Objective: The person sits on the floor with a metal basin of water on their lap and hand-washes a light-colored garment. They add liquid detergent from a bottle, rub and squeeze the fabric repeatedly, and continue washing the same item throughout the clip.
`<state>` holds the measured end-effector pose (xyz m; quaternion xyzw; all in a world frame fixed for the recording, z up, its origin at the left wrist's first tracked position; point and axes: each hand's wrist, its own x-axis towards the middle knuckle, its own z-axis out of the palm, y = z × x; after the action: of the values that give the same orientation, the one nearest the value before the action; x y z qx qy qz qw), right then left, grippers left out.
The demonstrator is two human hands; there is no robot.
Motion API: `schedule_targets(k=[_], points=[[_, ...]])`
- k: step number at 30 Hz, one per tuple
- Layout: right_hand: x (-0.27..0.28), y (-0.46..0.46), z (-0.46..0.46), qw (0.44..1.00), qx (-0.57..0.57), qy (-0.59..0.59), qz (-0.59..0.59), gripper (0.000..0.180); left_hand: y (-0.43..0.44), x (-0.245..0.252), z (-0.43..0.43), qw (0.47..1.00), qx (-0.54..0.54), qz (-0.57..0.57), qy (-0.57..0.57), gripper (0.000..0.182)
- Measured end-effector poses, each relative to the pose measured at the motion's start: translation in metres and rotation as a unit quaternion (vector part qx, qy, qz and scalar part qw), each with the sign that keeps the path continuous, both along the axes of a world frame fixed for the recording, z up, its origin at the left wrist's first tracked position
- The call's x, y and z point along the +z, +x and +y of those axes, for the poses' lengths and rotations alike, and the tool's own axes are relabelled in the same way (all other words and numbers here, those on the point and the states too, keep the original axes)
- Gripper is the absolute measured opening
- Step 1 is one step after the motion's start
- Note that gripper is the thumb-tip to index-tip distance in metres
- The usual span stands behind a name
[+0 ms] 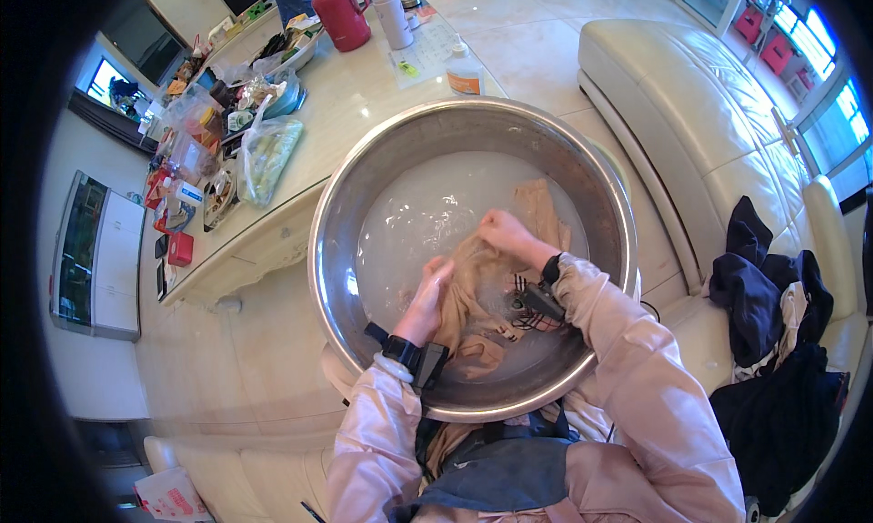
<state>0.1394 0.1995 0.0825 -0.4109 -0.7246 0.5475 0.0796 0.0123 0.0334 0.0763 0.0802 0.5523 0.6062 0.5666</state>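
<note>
A large round metal basin (470, 414) holds cloudy water (416, 209) directly before me. In it, partly under the water, lies a wet tan garment (467, 284). My right hand (505, 231) is closed on a bunched part of that cloth near the basin's middle. At the garment's left edge, my left hand (431, 294) grips the cloth between thumb and fingers. A plaid patterned piece (522, 301) shows in the water below my right wrist. More tan cloth (539, 202) floats towards the upper right. Both wrists wear dark straps with small black devices.
A long table (354, 107) beyond the basin bears a red thermos jug (341, 15), a white bottle (393, 18), a squeeze bottle with an orange label (465, 69) and a plastic bag of green produce (269, 158). Dark clothes (757, 291) lie on the cream leather sofa (682, 93) at right.
</note>
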Motion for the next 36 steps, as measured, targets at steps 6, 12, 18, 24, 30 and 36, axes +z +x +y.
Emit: schedule_targets(k=[6,12,18,24,30,36], points=[[0.039,-0.018,-0.080,0.974,0.086,0.199,0.069,0.027,0.023,-0.012,0.020,0.985,0.048,-0.162,-0.024,0.048],[0.027,-0.028,-0.069,0.958,-0.121,0.257,0.033,0.015,0.039,-0.010,0.022,0.989,0.078,-0.114,-0.044,0.038],[0.031,-0.022,-0.077,0.959,-0.118,0.227,0.122,0.014,0.033,-0.006,0.023,0.993,0.057,-0.094,-0.044,0.034],[0.052,-0.028,-0.085,0.966,-0.057,0.199,0.155,0.013,0.032,0.003,0.016,0.995,0.064,-0.075,-0.007,0.035],[0.035,-0.014,-0.046,0.964,-0.034,0.262,0.021,0.031,0.034,0.044,0.005,0.998,-0.002,-0.059,-0.014,0.042],[0.113,-0.011,0.021,0.912,0.243,0.320,-0.081,0.040,0.004,0.051,0.004,0.996,0.009,0.019,0.089,0.040]])
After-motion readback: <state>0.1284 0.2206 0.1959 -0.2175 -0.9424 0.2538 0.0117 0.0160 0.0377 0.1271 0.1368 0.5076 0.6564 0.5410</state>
